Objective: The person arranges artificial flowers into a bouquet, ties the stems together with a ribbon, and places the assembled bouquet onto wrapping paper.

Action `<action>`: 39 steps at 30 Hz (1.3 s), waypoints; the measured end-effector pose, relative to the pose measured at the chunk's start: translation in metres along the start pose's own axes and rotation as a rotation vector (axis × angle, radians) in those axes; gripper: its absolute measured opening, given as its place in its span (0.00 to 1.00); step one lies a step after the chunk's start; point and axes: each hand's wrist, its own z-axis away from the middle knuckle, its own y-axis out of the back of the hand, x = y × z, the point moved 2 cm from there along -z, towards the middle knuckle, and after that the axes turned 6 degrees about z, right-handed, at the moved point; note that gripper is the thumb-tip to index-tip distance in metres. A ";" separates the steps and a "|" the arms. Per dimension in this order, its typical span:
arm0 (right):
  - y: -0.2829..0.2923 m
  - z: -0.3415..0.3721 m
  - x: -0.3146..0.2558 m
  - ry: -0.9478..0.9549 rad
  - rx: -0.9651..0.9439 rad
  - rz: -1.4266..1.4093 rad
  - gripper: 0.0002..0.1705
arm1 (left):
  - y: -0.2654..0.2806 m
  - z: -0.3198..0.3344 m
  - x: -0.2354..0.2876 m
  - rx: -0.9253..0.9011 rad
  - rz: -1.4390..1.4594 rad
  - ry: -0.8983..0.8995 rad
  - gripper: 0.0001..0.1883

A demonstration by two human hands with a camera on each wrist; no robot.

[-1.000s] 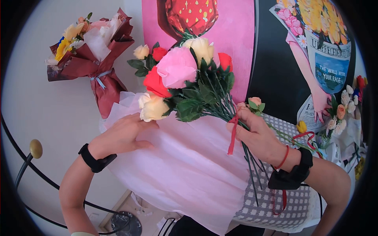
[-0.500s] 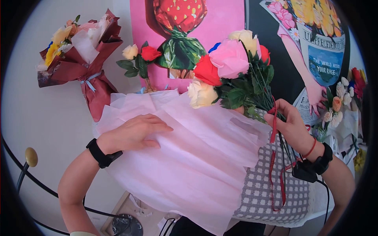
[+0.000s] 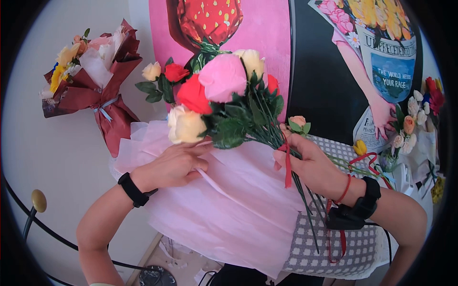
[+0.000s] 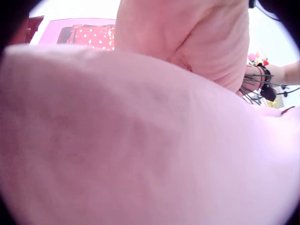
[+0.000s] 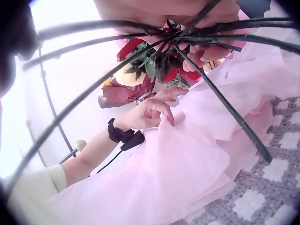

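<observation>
My right hand [image 3: 317, 167] grips a bunch of artificial roses by its green stems, where a red ribbon [image 3: 287, 167] is tied. The bunch's large pink rose [image 3: 223, 78], red rose [image 3: 193, 94] and cream rose [image 3: 186, 125] face up and left over pale pink wrapping paper [image 3: 229, 214]. Just below the cream rose, my left hand [image 3: 171, 167] pinches a raised fold of the paper between thumb and finger. The right wrist view shows that pinch by the left hand [image 5: 143, 114], with the stems [image 5: 225, 103] spread in front.
A bouquet in dark red wrapping [image 3: 112, 90] stands at the left. Behind the paper are a small cream-and-red rose sprig [image 3: 164, 81] and two paintings. Grey checked cloth [image 3: 305, 248] lies under the paper. Loose stems, ribbon and a yellow tulip [image 3: 360, 147] are at the right.
The bunch went up and right with my right hand, then came back left and down. My left hand, earlier flat over the paper, has taken hold of a fold of it.
</observation>
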 end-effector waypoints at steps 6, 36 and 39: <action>-0.021 -0.013 0.016 0.061 0.037 -0.041 0.16 | -0.011 -0.007 -0.007 0.089 -0.053 -0.229 0.11; -0.041 -0.009 0.013 -0.053 -0.100 0.150 0.21 | -0.008 0.028 0.037 0.044 -0.079 0.033 0.21; -0.041 -0.008 0.009 -0.051 -0.121 0.197 0.20 | -0.010 0.038 0.052 0.082 0.027 -0.158 0.25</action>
